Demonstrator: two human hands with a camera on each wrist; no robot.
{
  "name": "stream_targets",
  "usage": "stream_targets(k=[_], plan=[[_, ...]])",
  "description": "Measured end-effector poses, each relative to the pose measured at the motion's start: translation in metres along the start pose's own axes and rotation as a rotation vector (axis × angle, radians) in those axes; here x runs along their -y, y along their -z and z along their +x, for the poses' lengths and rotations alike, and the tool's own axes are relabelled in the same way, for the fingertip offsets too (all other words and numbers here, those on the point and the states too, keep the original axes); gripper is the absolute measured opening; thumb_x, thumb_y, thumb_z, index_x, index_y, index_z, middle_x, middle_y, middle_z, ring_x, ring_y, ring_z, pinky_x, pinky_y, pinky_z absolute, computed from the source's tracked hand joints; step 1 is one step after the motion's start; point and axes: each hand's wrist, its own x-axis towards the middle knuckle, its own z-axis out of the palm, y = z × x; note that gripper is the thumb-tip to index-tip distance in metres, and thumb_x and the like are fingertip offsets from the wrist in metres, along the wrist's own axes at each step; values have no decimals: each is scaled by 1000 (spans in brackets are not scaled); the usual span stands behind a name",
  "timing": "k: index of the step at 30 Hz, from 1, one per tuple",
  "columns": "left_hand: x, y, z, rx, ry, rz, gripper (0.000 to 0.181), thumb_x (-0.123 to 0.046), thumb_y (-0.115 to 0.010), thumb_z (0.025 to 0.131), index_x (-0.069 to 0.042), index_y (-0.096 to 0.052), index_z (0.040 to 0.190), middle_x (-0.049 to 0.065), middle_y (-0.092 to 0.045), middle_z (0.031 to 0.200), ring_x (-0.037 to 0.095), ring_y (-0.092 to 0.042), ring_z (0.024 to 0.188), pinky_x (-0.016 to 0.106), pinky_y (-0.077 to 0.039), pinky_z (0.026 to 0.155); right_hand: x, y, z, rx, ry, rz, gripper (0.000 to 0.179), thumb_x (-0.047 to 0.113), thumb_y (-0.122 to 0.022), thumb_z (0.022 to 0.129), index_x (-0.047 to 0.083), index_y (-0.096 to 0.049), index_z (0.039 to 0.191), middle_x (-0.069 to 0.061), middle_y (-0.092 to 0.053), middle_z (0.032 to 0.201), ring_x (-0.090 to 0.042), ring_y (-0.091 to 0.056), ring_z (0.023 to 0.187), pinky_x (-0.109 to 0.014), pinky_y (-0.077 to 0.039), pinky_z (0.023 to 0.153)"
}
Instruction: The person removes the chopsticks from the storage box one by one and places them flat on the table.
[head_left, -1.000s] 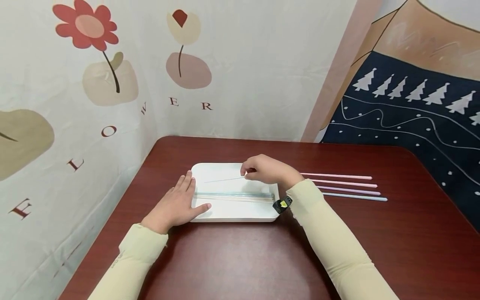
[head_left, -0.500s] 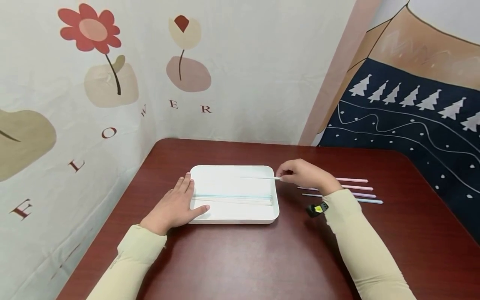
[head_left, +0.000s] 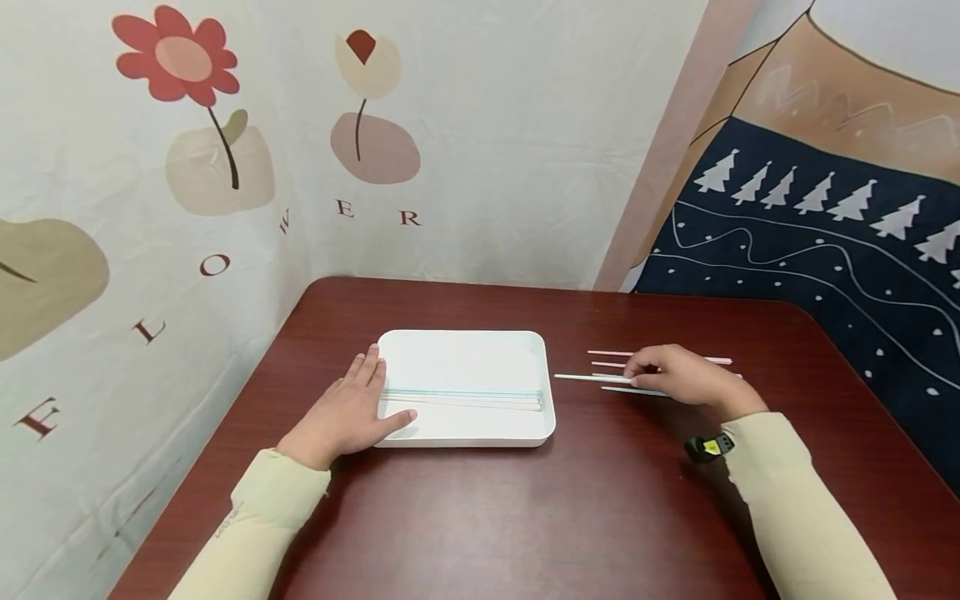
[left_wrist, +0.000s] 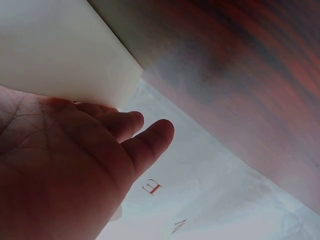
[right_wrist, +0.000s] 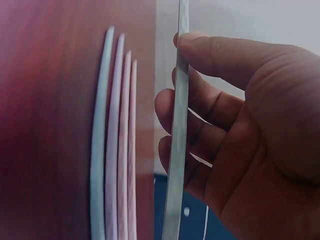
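Note:
My right hand (head_left: 682, 379) pinches a pale green chopstick (right_wrist: 177, 150) between thumb and fingers, above the table right of the tray. The chopstick's thin end points left toward the white tray (head_left: 465, 354). Below the hand lie several chopsticks side by side: a blue chopstick (right_wrist: 100, 140), a purple chopstick (right_wrist: 114, 150) and pink chopsticks (right_wrist: 128, 150). With fingers straight, my left hand (head_left: 341, 412) rests against the tray's left edge, its thumb reaching over the tray. Several pale chopsticks (head_left: 465, 399) lie lengthwise inside the tray. In the left wrist view, the palm touches the tray's side.
A dark red wooden table (head_left: 480, 517) carries everything. Behind it hangs a white cloth (head_left: 510, 167) printed with flowers and letters. A navy cloth (head_left: 810, 233) with white trees hangs at the right.
My right hand has carried the chopstick out of the tray to the right, over the chopsticks lying on the table. The left hand stays against the tray.

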Motion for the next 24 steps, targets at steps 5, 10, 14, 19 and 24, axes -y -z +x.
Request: stream_targets(k=[5,10,14,19,24], plan=[[0,0,1,4,-4,-5,110,-76,-41,91,13,-20,151,26,-3,163,46,-11,147,64,-26,110,-11,3,-24,-1,-35,18,12,6,-64,96,15,-71,96,5,-63,91,-16,-56,85,-30,-49,77],[1,0,2,2,-9,-4,110,-76,-42,91,13,-20,151,26,-3,163,46,-11,147,63,-26,110,-21,5,-40,-9,-58,-11,11,6,-65,95,15,-71,96,6,-62,91,-13,-55,84,-29,-49,76],[1,0,3,-7,-13,0,108,-73,-44,91,14,-21,151,27,-4,162,47,-12,147,63,-27,110,-28,6,-47,-22,-44,-43,9,7,-68,94,15,-71,95,5,-64,92,-10,-55,83,-29,-50,75],[2,-1,3,-6,-10,4,107,-71,-46,92,14,-21,151,26,-3,162,46,-11,147,62,-27,110,-34,3,-51,-21,-73,-61,11,5,-67,93,16,-71,94,6,-64,90,-10,-54,82,-30,-50,74],[3,-2,3,-7,-10,5,108,-72,-45,91,14,-21,151,26,-4,162,46,-12,147,62,-28,110,-40,-1,-53,-19,-95,-101,15,3,-67,92,18,-70,92,8,-63,88,-10,-53,79,-31,-49,72]])
